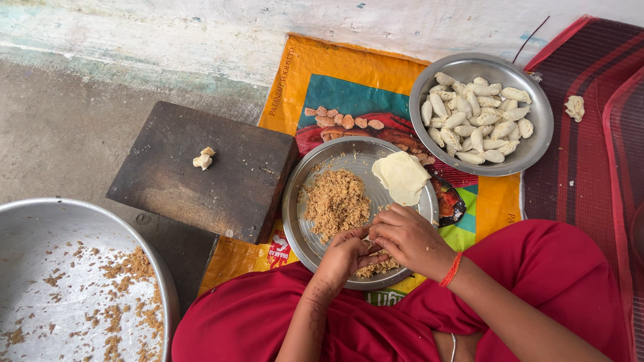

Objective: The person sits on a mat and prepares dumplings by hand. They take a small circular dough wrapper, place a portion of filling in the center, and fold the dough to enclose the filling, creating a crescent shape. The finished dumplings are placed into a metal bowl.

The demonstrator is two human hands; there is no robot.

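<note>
My left hand (344,257) and my right hand (406,236) meet over the near rim of a steel plate (298,221), fingers pinched together on a small dough piece that is mostly hidden between them. Brown crumbly filling (336,202) is heaped on the plate, more of it lies under my hands, and flat rounds of pale dough (401,177) rest at the plate's right side. A steel bowl (534,144) at the upper right holds several shaped dumplings (473,118).
A dark wooden board (231,181) with a small dough scrap (203,159) sits left of the plate. A large steel tray (40,224) with filling crumbs is at bottom left. A printed plastic sheet (349,87) lies underneath, a red mat (590,161) to the right, my red-clothed lap below.
</note>
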